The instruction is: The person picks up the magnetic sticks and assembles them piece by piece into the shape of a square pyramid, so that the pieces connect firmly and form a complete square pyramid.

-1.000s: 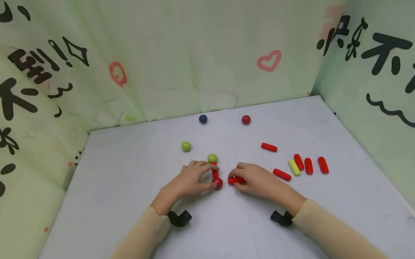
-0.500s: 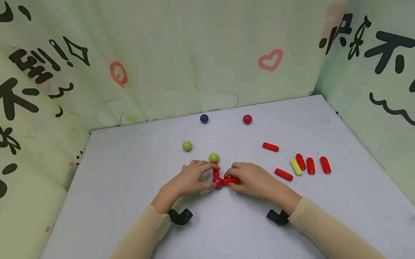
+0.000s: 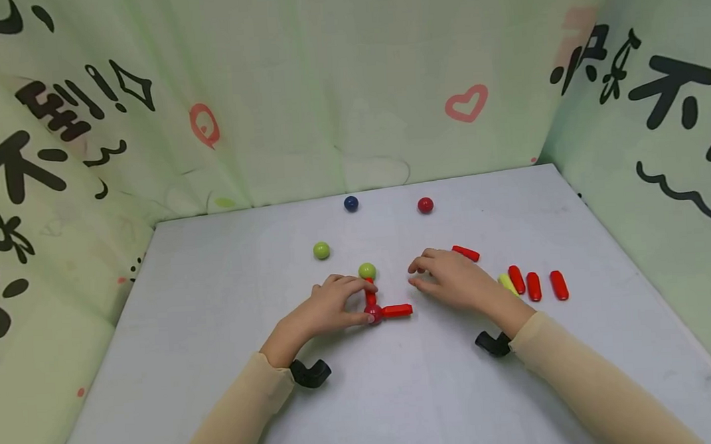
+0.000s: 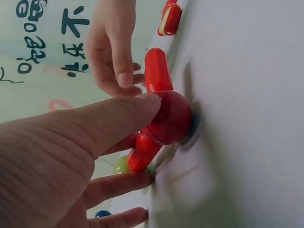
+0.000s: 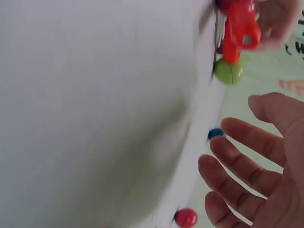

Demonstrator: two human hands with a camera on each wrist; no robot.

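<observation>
My left hand holds a joined toy piece on the table, its thumb on a red ball and its fingers by the upright red rod. That rod runs away from me to a green ball. A second red rod sticks out of the red ball to the right, making an L. Apart from the piece, to its right, my right hand hovers over the table with fingers loosely bent and nothing in them, as the right wrist view confirms.
A loose green ball, blue ball and red ball lie farther back on the white table. Right of my right hand are several red rods and a yellow-green rod. Another red rod lies just beyond it.
My right hand brought a red rod leftward to the red ball, let it go attached there, and moved away up and to the right. My left hand stayed in place.
</observation>
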